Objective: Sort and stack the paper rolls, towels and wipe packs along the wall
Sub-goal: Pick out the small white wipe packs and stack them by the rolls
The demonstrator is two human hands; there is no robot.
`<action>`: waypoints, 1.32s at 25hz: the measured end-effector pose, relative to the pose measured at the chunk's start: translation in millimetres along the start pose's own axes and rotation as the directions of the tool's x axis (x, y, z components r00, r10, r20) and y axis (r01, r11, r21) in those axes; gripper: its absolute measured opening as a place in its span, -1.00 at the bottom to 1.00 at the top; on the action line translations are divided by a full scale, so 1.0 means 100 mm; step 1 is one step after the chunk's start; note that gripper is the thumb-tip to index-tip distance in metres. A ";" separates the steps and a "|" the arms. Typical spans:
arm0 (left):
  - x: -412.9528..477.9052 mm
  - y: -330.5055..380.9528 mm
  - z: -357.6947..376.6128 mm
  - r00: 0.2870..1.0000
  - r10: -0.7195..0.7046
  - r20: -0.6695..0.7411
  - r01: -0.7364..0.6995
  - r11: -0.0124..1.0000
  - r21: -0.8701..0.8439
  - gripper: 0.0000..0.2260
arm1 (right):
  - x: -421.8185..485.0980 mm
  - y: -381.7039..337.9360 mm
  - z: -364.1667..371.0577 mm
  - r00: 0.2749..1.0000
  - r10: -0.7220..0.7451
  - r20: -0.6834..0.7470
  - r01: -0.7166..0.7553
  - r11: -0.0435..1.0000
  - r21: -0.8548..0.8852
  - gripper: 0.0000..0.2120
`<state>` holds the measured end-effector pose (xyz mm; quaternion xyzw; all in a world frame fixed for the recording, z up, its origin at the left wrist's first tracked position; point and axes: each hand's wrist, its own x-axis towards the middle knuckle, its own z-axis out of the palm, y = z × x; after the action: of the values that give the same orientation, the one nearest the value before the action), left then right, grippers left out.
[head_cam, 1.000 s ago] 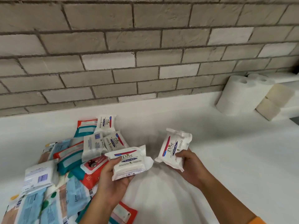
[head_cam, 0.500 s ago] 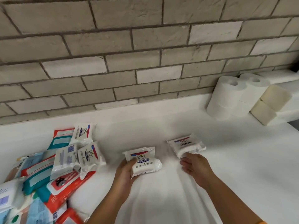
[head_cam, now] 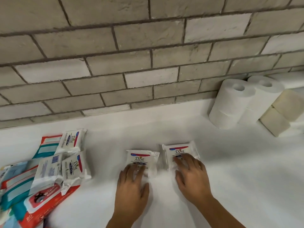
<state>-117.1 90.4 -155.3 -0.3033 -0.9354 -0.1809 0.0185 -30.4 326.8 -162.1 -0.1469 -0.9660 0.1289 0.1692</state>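
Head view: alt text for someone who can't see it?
Left hand rests on the left Dove pack, right hand on the right Dove pack, on a white counter. More wipe packs are heaped at left; paper rolls stand by the brick wall, right.

The left hand (head_cam: 131, 185) and right hand (head_cam: 191, 176) lie palm-down side by side, fingers (head_cam: 184, 162) straight and slightly spread.

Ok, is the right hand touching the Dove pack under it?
Touching. The head view shows the right hand resting its fingers on the right Dove pack.
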 end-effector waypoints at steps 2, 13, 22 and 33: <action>0.11 0.13 0.06 0.999 -0.025 0.033 0.024 0.999 0.027 -0.46 | 0.07 0.06 0.05 0.995 0.070 0.077 -0.067 0.997 -0.040 -0.48; 1.67 1.06 0.29 0.955 -0.006 0.295 -0.023 0.995 0.095 -0.32 | 1.33 0.85 -0.25 0.891 0.308 0.334 -0.246 0.945 -0.215 -0.32; 1.97 1.11 0.22 0.950 0.118 0.290 -0.093 0.991 -0.100 -0.40 | 1.55 1.05 -0.38 0.876 0.305 0.374 -0.243 0.949 -0.203 -0.35; 0.00 -0.06 -0.60 0.896 -0.357 0.263 0.430 0.551 -0.716 -0.84 | 0.18 -1.01 -0.01 0.832 0.279 0.479 -0.500 0.752 0.430 -0.89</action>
<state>-125.2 64.6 -101.0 -0.0731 -0.8158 -0.5409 -0.1914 -70.2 239.3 -125.5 -0.2672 -0.8496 0.4542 -0.0213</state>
